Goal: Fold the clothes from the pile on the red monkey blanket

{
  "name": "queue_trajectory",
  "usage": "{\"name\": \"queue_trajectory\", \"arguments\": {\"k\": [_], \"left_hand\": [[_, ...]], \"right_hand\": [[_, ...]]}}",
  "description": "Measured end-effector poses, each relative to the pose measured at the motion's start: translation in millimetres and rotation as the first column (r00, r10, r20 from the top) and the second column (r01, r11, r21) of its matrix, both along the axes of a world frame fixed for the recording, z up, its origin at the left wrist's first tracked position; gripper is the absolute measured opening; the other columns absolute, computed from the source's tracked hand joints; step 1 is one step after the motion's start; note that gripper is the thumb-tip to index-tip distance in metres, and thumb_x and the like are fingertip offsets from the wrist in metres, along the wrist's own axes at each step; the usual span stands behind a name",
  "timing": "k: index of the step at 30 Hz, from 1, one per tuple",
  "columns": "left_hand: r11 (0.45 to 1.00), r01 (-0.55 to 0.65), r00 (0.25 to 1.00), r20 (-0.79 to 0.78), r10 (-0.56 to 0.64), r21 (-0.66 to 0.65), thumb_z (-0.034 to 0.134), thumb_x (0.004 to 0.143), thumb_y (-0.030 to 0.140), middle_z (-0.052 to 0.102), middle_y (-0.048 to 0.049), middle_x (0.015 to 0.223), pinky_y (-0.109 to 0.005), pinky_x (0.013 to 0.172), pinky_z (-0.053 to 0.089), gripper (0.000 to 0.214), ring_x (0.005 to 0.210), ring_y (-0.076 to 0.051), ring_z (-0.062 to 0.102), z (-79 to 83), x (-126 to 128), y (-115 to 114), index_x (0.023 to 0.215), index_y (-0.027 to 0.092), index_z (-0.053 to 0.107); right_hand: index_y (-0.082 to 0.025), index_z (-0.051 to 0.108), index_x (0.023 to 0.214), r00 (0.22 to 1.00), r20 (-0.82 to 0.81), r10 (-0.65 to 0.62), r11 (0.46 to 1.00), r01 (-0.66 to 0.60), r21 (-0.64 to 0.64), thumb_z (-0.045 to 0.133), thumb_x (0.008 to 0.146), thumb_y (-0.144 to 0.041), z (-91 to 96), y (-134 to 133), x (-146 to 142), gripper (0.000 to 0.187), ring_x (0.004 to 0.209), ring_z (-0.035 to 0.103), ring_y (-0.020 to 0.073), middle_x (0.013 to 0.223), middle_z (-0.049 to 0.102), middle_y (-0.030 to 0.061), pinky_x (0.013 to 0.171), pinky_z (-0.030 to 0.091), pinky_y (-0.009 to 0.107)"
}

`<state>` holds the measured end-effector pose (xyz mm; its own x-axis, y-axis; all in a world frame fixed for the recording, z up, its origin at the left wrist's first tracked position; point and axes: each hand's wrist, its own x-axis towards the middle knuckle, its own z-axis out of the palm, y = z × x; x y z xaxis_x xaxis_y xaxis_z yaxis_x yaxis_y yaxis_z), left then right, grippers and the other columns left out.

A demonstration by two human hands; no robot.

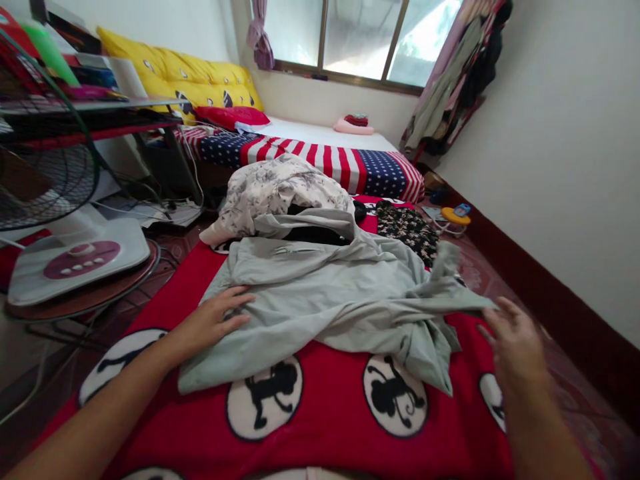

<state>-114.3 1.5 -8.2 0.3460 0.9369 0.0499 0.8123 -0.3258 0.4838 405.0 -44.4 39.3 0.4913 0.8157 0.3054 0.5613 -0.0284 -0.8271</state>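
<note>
A pale grey-green shirt (320,287) lies spread and creased over a red blanket (330,413) with monkey figures in white circles. My left hand (225,319) rests on the shirt's left part, its fingers stretched out. At the right, my right hand (515,340) grips the end of a strip of the shirt, which is pulled out sideways, probably a sleeve. That hand is slightly blurred. Just behind the shirt's collar is a heap of white flowered cloth (285,180), with something dark partly hidden under it. A black flowered garment (407,227) lies to the back right.
On the left, a fan (80,253) stands on a round stool (95,293), near a cluttered desk (125,103). A bed (320,133) with a flag-patterned cover is under the window. Clothes (455,80) hang at the right wall, above a small yellow stool (455,215).
</note>
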Motion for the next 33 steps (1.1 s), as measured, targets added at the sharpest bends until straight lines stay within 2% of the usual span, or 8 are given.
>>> {"name": "queue_trajectory", "arguments": {"k": [7, 13, 18, 20, 24, 26, 29, 33], "left_hand": [[0.995, 0.084, 0.996, -0.012, -0.084, -0.047, 0.068, 0.075, 0.053, 0.065, -0.0046, 0.125, -0.034, 0.098, 0.048, 0.052, 0.114, -0.026, 0.06, 31.8, 12, -53, 0.122, 0.031, 0.064], [0.986, 0.167, 0.965, -0.203, -0.164, -0.003, 0.06, 0.069, 0.015, 0.057, -0.0075, 0.136, -0.045, 0.105, 0.041, 0.069, 0.123, -0.03, 0.052, 16.4, 48, -70, 0.136, 0.031, 0.053], [0.988, 0.094, 0.996, -0.001, -0.094, -0.121, 0.039, 0.073, 0.014, 0.071, -0.0071, 0.084, -0.034, 0.079, 0.05, 0.034, 0.084, -0.022, 0.065, 41.7, 36, -54, 0.084, 0.02, 0.07], [0.923, 0.141, 0.983, 0.16, -0.088, -0.359, 0.039, 0.07, 0.018, 0.064, -0.0047, 0.062, -0.03, 0.064, 0.05, 0.024, 0.064, -0.019, 0.061, 57.2, 28, -57, 0.063, 0.019, 0.062], [0.483, 0.286, 0.957, 0.272, -0.1, -0.828, 0.04, 0.07, 0.022, 0.06, -0.0003, 0.052, -0.024, 0.046, 0.044, 0.021, 0.043, -0.015, 0.054, 68.2, 25, -67, 0.071, 0.018, 0.061], [0.574, 0.231, 0.973, 0.184, -0.14, -0.786, 0.043, 0.074, 0.024, 0.065, -0.0007, 0.061, -0.024, 0.051, 0.046, 0.023, 0.051, -0.016, 0.059, 62.6, 25, -61, 0.082, 0.018, 0.064], [0.95, 0.0, 1.0, -0.007, -0.002, -0.311, 0.047, 0.081, 0.034, 0.07, -0.006, 0.092, -0.032, 0.08, 0.051, 0.028, 0.087, -0.022, 0.066, 43.4, 16, -33, 0.096, 0.02, 0.066], [0.919, -0.32, 0.925, -0.136, 0.356, 0.229, 0.06, 0.075, 0.046, 0.058, -0.0144, 0.127, -0.046, 0.103, 0.04, 0.064, 0.12, -0.033, 0.052, 5.1, -4, 8, 0.132, 0.018, 0.05]], "right_hand": [[-0.022, 0.065, 0.103, 0.834, 0.537, 0.129, 0.96, -0.241, 0.144, 0.056, 0.087, -0.033, -20.2, -15, -64, 0.021, 0.111, 0.058, 0.0254, 0.114, 0.063, 0.0096, 0.102, 0.043, 0.046], [-0.021, 0.048, 0.136, 0.532, 0.74, 0.413, 0.887, -0.419, -0.194, 0.056, 0.082, -0.015, -27.3, 16, -101, 0.055, 0.131, 0.044, 0.0334, 0.134, 0.058, 0.0113, 0.108, 0.027, 0.063], [-0.021, 0.069, 0.108, 0.457, 0.61, 0.647, 0.733, -0.593, -0.334, 0.054, 0.084, -0.018, 4.0, 20, -85, 0.028, 0.092, 0.063, 0.0246, 0.093, 0.07, 0.0081, 0.098, 0.043, 0.049], [-0.024, 0.073, 0.096, 0.426, 0.462, 0.778, 0.61, -0.688, -0.393, 0.056, 0.085, -0.023, 21.2, 2, -77, 0.02, 0.088, 0.064, 0.0221, 0.09, 0.069, 0.0069, 0.084, 0.05, 0.036], [-0.025, 0.075, 0.089, 0.42, 0.121, 0.899, 0.413, -0.725, -0.551, 0.069, 0.077, -0.032, 36.8, -35, -73, 0.016, 0.078, 0.065, 0.0191, 0.085, 0.071, 0.0044, 0.07, 0.051, 0.026], [-0.024, 0.075, 0.088, 0.456, 0.006, 0.89, 0.369, -0.714, -0.595, 0.072, 0.074, -0.037, 34.8, -38, -73, 0.019, 0.076, 0.066, 0.0196, 0.083, 0.072, 0.004, 0.068, 0.052, 0.026], [-0.023, 0.074, 0.092, 0.607, 0.128, 0.784, 0.584, -0.654, -0.48, 0.065, 0.08, -0.045, 21.8, -16, -64, 0.027, 0.089, 0.066, 0.0238, 0.094, 0.072, 0.007, 0.079, 0.053, 0.033], [-0.022, 0.067, 0.116, 0.689, 0.569, 0.449, 0.89, -0.402, -0.215, 0.066, 0.076, -0.051, -15.7, 24, -42, 0.05, 0.122, 0.051, 0.0352, 0.13, 0.057, 0.0141, 0.101, 0.042, 0.051]]}}
